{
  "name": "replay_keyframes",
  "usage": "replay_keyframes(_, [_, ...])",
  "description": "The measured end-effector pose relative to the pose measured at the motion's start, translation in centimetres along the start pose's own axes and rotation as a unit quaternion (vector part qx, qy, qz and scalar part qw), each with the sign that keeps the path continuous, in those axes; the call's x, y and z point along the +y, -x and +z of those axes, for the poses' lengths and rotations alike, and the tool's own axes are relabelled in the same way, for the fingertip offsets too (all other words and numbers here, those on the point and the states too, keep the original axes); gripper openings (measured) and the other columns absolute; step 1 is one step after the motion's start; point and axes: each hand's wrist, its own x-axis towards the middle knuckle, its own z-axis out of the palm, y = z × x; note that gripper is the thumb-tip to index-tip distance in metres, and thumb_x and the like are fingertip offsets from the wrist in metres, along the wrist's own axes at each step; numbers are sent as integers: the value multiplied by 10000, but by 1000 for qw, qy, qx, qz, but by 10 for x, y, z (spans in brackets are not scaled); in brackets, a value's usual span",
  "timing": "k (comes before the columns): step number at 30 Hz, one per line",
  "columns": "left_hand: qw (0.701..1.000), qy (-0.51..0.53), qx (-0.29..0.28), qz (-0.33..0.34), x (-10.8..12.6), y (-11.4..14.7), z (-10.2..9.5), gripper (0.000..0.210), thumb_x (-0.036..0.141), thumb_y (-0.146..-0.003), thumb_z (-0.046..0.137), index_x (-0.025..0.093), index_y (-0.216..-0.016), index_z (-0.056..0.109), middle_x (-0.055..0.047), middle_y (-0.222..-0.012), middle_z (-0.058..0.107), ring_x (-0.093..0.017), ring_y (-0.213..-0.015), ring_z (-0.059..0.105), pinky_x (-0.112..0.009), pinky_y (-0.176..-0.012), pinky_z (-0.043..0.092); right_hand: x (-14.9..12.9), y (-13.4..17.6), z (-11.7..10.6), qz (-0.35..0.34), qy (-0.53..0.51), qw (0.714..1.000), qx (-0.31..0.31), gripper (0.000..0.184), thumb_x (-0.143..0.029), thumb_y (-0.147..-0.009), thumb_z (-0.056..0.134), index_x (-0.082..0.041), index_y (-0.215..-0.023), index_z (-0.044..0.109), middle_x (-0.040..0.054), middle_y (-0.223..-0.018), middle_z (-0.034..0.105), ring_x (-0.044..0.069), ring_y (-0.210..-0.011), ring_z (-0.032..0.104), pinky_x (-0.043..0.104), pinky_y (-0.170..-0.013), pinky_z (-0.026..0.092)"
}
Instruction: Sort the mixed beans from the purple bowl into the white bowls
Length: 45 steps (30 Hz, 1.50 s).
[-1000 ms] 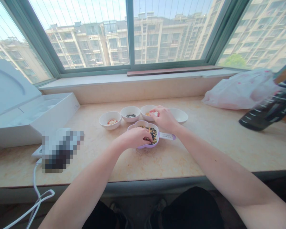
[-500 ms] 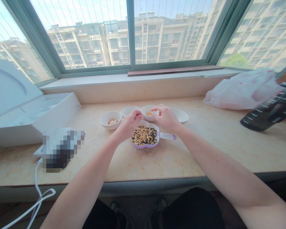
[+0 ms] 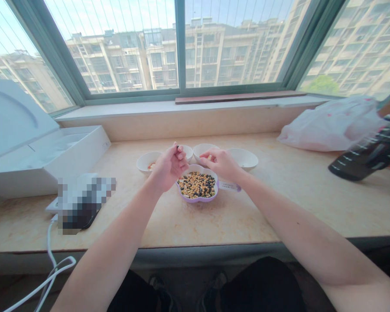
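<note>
A purple-rimmed, lobed dish point(image 3: 199, 200) with a labelled handle point(image 3: 230, 186) holds mixed black and yellow beans point(image 3: 198, 184). My left hand point(image 3: 171, 168) is turned palm up above the dish's left side, thumb and forefinger pinching a small black bean point(image 3: 178, 147). At the dish's far right edge my right hand point(image 3: 223, 164) is bent downward, its fingertips drawn together at the near rim of a white bowl point(image 3: 205, 147). What those fingertips hold, if anything, is too small to make out.
More white bowls stand in the row: a left one point(image 3: 142, 164) with reddish and pale bits, one point(image 3: 186, 152) partly behind my left hand, and a right one point(image 3: 247, 158). An open white box point(image 3: 81, 147), a plastic bag point(image 3: 325, 123) and a dark bottle point(image 3: 360, 151) flank them.
My left hand has turned palm up and moved slightly left, and a black bean now shows between its fingertips. My right hand has shifted slightly down, its fingertips still by the bowl.
</note>
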Motion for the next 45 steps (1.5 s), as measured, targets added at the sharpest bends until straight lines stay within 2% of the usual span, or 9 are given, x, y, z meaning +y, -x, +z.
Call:
replay_keyframes(6, [998,-16,24,47,2,-4,-7,296,417,-976,580,192,-784,559,60,-623,438,-64,-501,406,-211,-551,385,-10,8,0,-17,12,989,-148,196,-297,-921,609,-203,-880,776,32,-797,758,159,-680,633,297,-640,434])
replay_keyframes(13, [996,-34,21,76,-1,-3,-6,236,418,-912,678,203,-857,598,57,-666,465,-62,-532,414,-219,-569,403,-14,8,0,-25,7,987,-160,204,-294,-931,596,-208,-868,771,40,-859,775,174,-751,665,313,-680,460])
replay_keyframes(17, [981,-148,27,123,-7,-1,-4,269,430,-877,705,203,-831,568,47,-696,478,-72,-555,406,-222,-565,389,-13,8,0,-19,4,987,-162,195,-267,-928,592,-214,-882,774,34,-865,775,174,-769,672,310,-685,468])
replay_keyframes(19, [943,-281,40,173,-11,0,-5,225,383,-873,707,202,-833,580,32,-727,521,-86,-594,443,-232,-597,399,-13,8,0,-13,1,987,-162,195,-265,-926,592,-210,-884,775,30,-850,772,170,-753,670,304,-674,471])
replay_keyframes(23, [785,-558,23,268,-16,2,-7,100,230,-841,725,204,-835,629,3,-833,591,-121,-715,521,-270,-727,435,-11,8,1,-11,-9,987,-157,192,-281,-925,603,-203,-887,775,37,-875,778,177,-770,682,310,-688,486])
replay_keyframes(26, [735,-613,2,289,-16,2,-10,56,199,-871,688,208,-851,637,-6,-868,600,-127,-734,545,-278,-748,444,-10,8,1,-16,-9,988,-156,190,-280,-928,602,-211,-897,777,38,-896,782,182,-791,688,320,-709,490])
replay_keyframes(33, [724,-625,-3,293,-15,1,-12,44,193,-877,689,207,-879,647,-3,-886,605,-123,-737,556,-269,-742,446,-10,7,1,-3,-43,988,-146,202,-288,-915,598,-194,-894,775,46,-867,770,176,-762,663,311,-693,477])
replay_keyframes(37, [719,-632,-9,288,-15,1,-11,28,235,-902,674,209,-893,668,-8,-892,609,-121,-731,560,-270,-737,450,-8,4,-1,27,-139,982,-125,260,-354,-916,566,-183,-933,762,35,-810,726,156,-715,613,296,-663,453])
replay_keyframes(45, [709,-637,-11,301,-18,0,-13,66,245,-924,661,208,-897,709,-9,-881,619,-110,-725,576,-256,-717,460,-10,2,-5,75,-324,928,-170,447,-585,-900,575,-189,-703,635,-51,-534,390,93,-508,340,254,-483,272])
